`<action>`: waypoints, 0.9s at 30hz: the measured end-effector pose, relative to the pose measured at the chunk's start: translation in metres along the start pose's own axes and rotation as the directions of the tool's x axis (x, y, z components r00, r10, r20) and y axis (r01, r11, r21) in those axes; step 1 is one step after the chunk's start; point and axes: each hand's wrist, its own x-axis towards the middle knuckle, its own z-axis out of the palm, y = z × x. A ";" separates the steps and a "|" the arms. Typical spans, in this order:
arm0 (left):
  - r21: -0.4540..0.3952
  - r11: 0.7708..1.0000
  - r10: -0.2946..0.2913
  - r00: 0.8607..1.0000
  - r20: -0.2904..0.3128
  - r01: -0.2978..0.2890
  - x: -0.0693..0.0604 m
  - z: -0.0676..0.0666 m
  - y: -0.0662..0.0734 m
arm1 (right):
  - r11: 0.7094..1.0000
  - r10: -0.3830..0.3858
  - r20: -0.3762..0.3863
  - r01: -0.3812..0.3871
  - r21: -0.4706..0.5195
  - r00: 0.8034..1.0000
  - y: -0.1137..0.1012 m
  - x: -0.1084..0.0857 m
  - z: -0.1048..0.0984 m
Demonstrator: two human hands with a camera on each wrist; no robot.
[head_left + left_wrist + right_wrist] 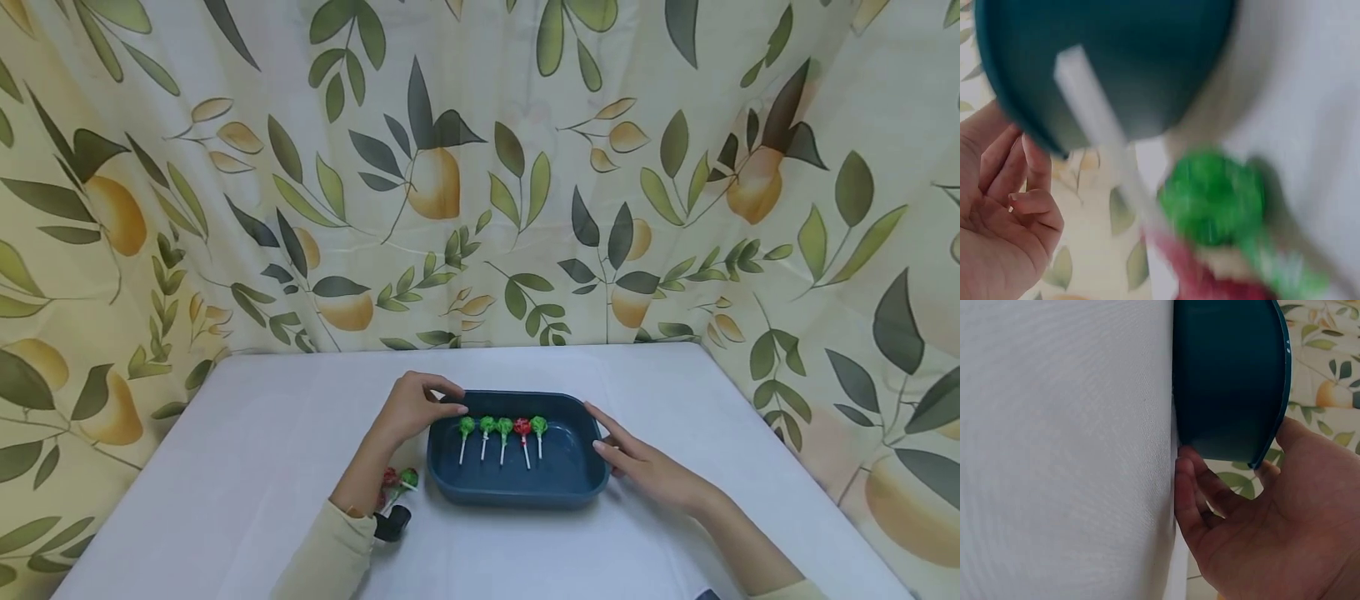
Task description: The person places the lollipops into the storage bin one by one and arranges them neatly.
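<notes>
A dark blue rectangular tray (517,498) sits on the white table. Inside it, several green lollipops (505,427) and one red lollipop (522,427) lie in a row, sticks toward the near side. My left hand (412,408) holds the tray's far left corner, thumb and index finger at the rim. At the right end, my right hand (648,471) grips the tray wall; in the right wrist view its fingers (1188,487) reach low by the base. Beside my left forearm lie loose red and green lollipops (408,477), partly hidden. Close up, the green one (1213,197) is blurred.
A white cloth covers the table (300,417). Behind and on both sides hangs a curtain (480,250) with a fruit and leaf print. A black wrist-worn device (392,523) shows at my left wrist.
</notes>
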 end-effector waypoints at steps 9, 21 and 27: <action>0.024 0.997 -0.069 0.998 -0.013 0.070 -0.016 -0.037 -0.019 | 1.000 0.008 0.000 -0.008 0.000 1.000 0.001 0.003 0.001; 0.106 0.983 -0.152 0.988 -0.001 0.151 -0.049 -0.070 -0.046 | 1.000 0.008 0.001 -0.008 -0.005 1.000 0.002 0.002 0.001; 0.142 0.977 -0.166 0.986 0.027 0.161 -0.068 -0.081 -0.054 | 1.000 0.009 -0.005 -0.009 -0.017 1.000 0.000 0.001 0.001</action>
